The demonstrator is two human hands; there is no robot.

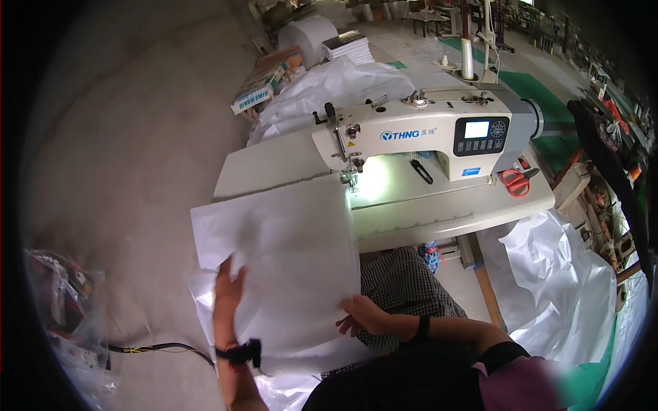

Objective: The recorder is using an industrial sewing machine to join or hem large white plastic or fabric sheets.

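Sheet [295, 233] beneath open left hand [229, 286], right hand [364, 314] half-curled at right edge, grip unclear.

Lateral approach to the white sheet [298, 233] is open from the left, above the floor [137, 157]. Beneath the arm of the sewing machine [404, 118], a passage extends between the needle assembly [353, 175] and the pillar [458, 164]; black thread snips [421, 172] lie within it. The arm obstructs vertical descent into this passage. Red-handled scissors [515, 183] occupy the right end of the counter [504, 207].
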